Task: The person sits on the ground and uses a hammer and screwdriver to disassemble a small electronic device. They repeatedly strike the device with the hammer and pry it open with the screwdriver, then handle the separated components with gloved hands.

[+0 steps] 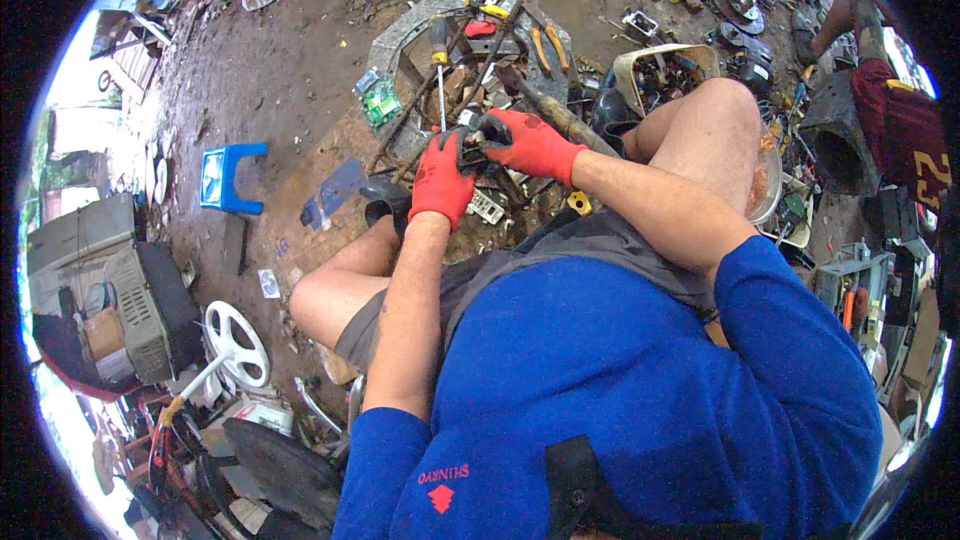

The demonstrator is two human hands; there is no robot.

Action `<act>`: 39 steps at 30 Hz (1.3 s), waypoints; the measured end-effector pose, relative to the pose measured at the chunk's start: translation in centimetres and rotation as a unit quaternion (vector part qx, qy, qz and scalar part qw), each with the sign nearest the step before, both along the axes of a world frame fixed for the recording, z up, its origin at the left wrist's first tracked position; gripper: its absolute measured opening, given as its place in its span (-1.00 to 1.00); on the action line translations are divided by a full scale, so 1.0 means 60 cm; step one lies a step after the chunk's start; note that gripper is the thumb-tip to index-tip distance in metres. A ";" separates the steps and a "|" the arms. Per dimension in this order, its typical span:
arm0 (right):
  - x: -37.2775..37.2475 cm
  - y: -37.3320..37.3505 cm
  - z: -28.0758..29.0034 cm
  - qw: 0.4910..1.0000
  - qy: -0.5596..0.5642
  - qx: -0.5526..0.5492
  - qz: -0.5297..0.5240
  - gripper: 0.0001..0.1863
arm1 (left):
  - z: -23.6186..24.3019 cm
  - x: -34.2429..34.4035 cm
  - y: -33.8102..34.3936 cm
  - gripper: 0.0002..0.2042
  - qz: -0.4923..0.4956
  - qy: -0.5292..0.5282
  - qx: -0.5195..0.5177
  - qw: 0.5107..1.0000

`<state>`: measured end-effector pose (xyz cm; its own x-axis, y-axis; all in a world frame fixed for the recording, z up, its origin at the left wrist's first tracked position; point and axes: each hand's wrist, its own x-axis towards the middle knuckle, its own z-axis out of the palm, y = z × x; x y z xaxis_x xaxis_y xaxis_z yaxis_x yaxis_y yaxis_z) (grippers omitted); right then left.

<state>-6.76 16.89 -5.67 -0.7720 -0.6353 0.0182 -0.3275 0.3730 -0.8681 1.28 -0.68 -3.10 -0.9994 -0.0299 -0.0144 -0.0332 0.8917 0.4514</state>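
Note:
My left hand (441, 182), in a red glove with dark fingertips, is closed on a small dark part (474, 139) that I cannot identify. My right hand (532, 146), gloved the same way, grips the part from the other side. The fingers cover most of it. Just beyond my left hand is a screwdriver (439, 45) with a yellow-and-black handle, its shaft pointing back toward my fingers. Beside my right hand a wooden-handled hammer (568, 120) lies slanted. Orange-handled pliers (549, 48) and a red object (480, 29) rest farther off on a grey metal ring (399, 37).
A green circuit board (379, 100) lies left of the ring. To the right stands a pale tub (628, 75) of scrap. A blue stool (230, 178) and a white steering wheel (237, 344) are on the left. Another person's maroon clothing (893, 125) shows at the right.

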 end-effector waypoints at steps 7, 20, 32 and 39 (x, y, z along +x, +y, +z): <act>0.010 0.016 0.023 0.995 -0.091 -0.044 0.005 -0.54 | -0.005 0.019 0.005 -0.49 -0.004 0.070 0.048 0.996; -0.006 0.014 0.001 0.988 -0.136 -0.059 -0.034 -0.50 | -0.008 0.009 0.001 -0.51 0.000 0.079 0.074 0.994; -0.009 0.026 0.030 0.994 -0.105 -0.010 0.029 -0.61 | 0.018 -0.001 0.030 -0.41 -0.041 0.012 -0.025 0.999; -0.004 0.026 0.028 0.996 -0.079 -0.019 0.022 -0.64 | 0.003 0.004 0.019 -0.41 -0.016 0.035 0.018 0.999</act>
<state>-6.99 18.46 -4.00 -0.7384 -0.6700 -0.0760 -0.2017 0.3270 -0.9232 1.51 0.47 -2.94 -0.9985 0.0010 0.0543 0.0272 0.8748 0.4838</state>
